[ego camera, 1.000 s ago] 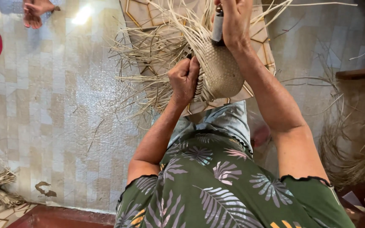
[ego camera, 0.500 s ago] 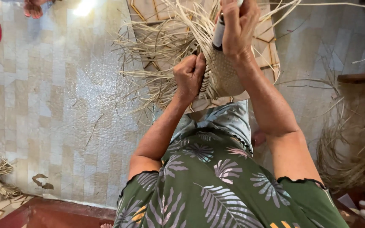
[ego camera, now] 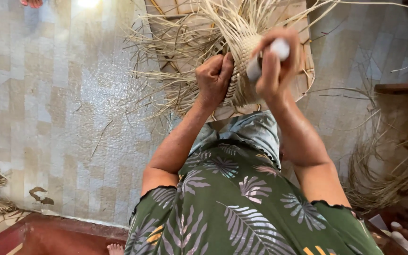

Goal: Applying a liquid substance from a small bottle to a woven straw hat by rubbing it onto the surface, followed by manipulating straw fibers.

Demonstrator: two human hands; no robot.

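The half-woven straw basket (ego camera: 244, 71) is sitting in the person's lap, over a flat woven mat (ego camera: 279, 14) on the tiled floor (ego camera: 48, 94). The left hand (ego camera: 215, 78) is fisting tightly around its loose strands; the right hand (ego camera: 277, 59) is wrapping closed fingers around a pale cylindrical tool (ego camera: 265, 59). The basket looks light and springy — dry fibres likely brittle, best gripped at the tight, ribbed weave.

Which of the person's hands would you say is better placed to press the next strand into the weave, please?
Probably the left. The left hand is fisted against the woven straw piece at its edge, among the loose strands. The right hand is occupied, wrapped around a small pale cylinder.
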